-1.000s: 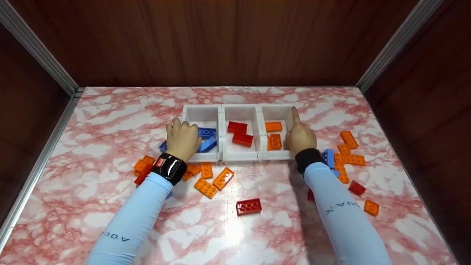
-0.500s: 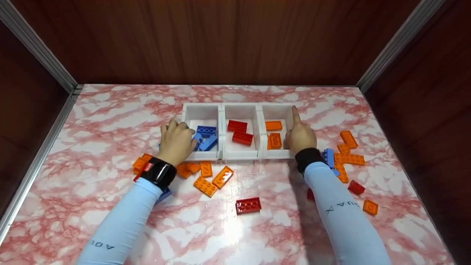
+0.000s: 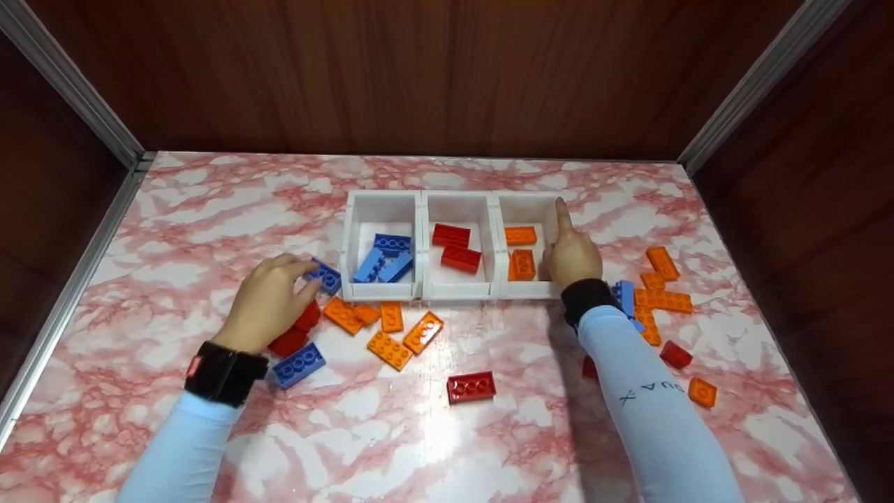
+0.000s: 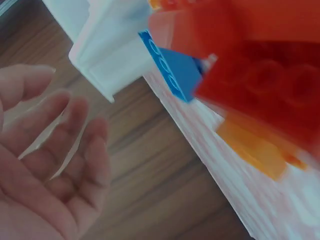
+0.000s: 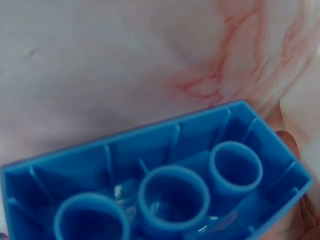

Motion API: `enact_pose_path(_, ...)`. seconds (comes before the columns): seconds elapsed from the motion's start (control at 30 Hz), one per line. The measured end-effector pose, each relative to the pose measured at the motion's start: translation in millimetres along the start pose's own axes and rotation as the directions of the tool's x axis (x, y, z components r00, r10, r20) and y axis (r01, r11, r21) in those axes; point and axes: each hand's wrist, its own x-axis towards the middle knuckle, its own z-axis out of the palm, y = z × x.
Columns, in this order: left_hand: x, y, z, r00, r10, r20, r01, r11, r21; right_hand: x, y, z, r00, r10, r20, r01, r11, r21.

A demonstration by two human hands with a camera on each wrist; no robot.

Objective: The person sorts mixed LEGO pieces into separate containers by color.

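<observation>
My left hand hovers left of the white three-part tray, fingers spread and loosely bent with nothing in them. Its fingertips are close to a blue toy brick beside the tray. Red bricks lie partly under this hand, and another blue brick is near the wrist. In the left wrist view the palm and fingers appear bare. At the tray's right wall my right hand grips the edge, index finger straight along the rim; its other fingers are mostly hidden.
Blue bricks lie in the left compartment, red bricks in the middle, orange ones in the right. Loose orange bricks and a red brick lie in front. More orange bricks are scattered beyond the right forearm.
My left hand has left the left compartment and moved left and toward me. A blue brick it partly covered there now shows fully. The right hand keeps its place.
</observation>
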Motion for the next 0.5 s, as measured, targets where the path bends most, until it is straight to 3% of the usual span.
enact_pose_path(0.27,-45.6,-1.9,2.5,0.992,-0.073,0.105,0.076,0.997,-0.033,0.3,-1.6,-2.9,0.999,0.031,0.025,-0.032,0.999,0.015)
enact_pose_path(0.5,-74.4,-1.2,10.4,0.973,-0.107,0.202,0.11,0.994,0.0,-0.4,-1.6,-1.8,0.999,0.034,0.029,-0.035,0.999,0.022)
